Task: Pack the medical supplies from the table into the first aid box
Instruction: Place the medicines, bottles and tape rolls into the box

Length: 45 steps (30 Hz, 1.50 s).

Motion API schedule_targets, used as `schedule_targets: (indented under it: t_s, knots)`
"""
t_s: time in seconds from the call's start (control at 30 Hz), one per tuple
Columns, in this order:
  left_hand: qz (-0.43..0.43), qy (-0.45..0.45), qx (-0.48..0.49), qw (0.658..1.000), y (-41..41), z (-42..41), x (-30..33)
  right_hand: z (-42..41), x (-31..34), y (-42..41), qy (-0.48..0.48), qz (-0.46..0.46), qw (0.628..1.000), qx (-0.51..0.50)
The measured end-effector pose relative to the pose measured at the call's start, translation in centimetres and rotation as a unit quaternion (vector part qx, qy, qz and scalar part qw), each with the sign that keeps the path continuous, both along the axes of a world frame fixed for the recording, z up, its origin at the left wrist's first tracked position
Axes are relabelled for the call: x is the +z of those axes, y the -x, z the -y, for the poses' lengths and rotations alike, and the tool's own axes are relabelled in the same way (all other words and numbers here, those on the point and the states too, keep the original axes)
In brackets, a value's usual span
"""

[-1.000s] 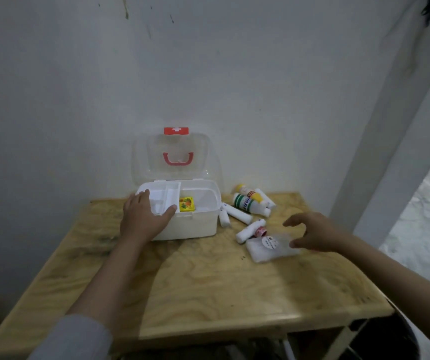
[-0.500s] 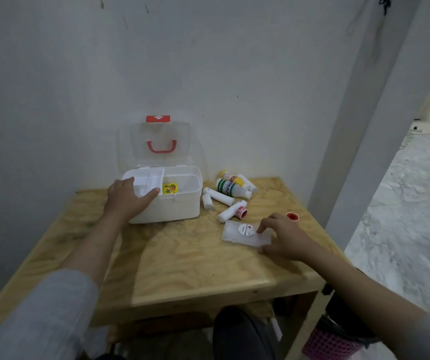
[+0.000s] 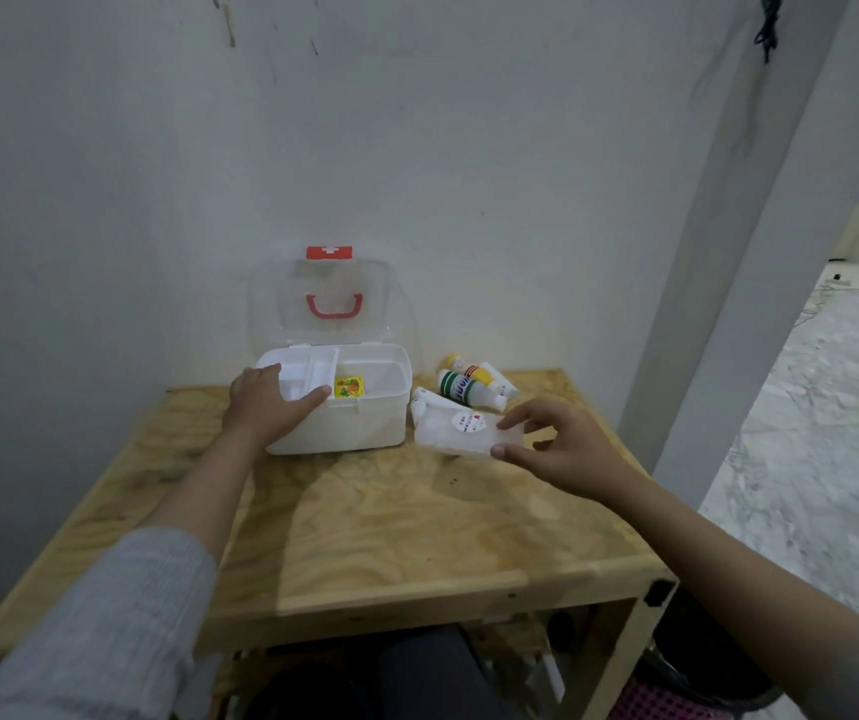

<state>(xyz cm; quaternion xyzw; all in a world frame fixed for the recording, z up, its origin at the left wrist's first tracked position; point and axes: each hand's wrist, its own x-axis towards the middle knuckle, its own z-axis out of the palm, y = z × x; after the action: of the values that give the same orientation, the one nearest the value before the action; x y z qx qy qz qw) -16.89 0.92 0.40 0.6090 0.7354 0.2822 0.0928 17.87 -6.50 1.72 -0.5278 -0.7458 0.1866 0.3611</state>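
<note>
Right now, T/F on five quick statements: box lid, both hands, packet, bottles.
1. The first aid box has its lid up. True.
2. The left hand is lifting a bottle. False: it rests on the box's front left corner, thumb over the rim.
3. The right hand has the flat white packet in its grip, between thumb and fingers. True.
4. The packet is already inside the box. False: it is outside, to the right of the box.
5. The green-labelled bottle stands upright. False: it lies on its side on the table, beside the yellow-labelled bottle.
</note>
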Motion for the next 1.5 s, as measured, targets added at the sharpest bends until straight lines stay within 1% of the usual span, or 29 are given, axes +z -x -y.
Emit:
schedule_targets:
  t_s: [0.1,0.2,0.3,0.5,0.6,0.83,1.17,1.3,1.5]
  knots:
    - [0.010,-0.003,0.007,1.000,0.1,-0.3,-0.3,-1.9,1.7,1.9,-0.037,-0.008,0.999,-0.008]
    - [0.015,-0.021,0.014,1.000,0.2,-0.6,-0.6,-4.4,3.4,4.5,-0.070,0.018,0.997,-0.011]
    - [0.020,-0.035,0.022,0.999,0.3,-1.1,-1.1,-7.3,4.5,7.4,-0.074,0.061,0.995,0.006]
    - [0.035,-0.043,0.021,0.998,0.5,-1.4,-2.0,-12.4,5.0,13.7,-0.021,0.189,0.981,0.036]
    - [0.034,-0.053,0.014,0.998,0.4,-1.2,-2.1,-14.0,4.6,15.9,0.028,0.224,0.973,0.040]
    - [0.029,-0.042,0.013,0.999,0.4,-1.0,-2.1,-16.2,1.9,17.5,0.090,0.232,0.967,0.054]
    - [0.028,-0.031,0.036,0.999,0.3,-1.6,-2.2,-16.5,0.5,18.2,0.061,0.206,0.974,0.066]
    - [0.027,-0.035,0.040,0.998,0.2,-1.6,-2.2,-16.5,0.5,17.9,0.080,0.191,0.973,0.099]
    - [0.033,-0.037,0.042,0.998,0.1,-1.6,-2.1,-16.9,0.4,17.8,0.081,0.175,0.975,0.113]
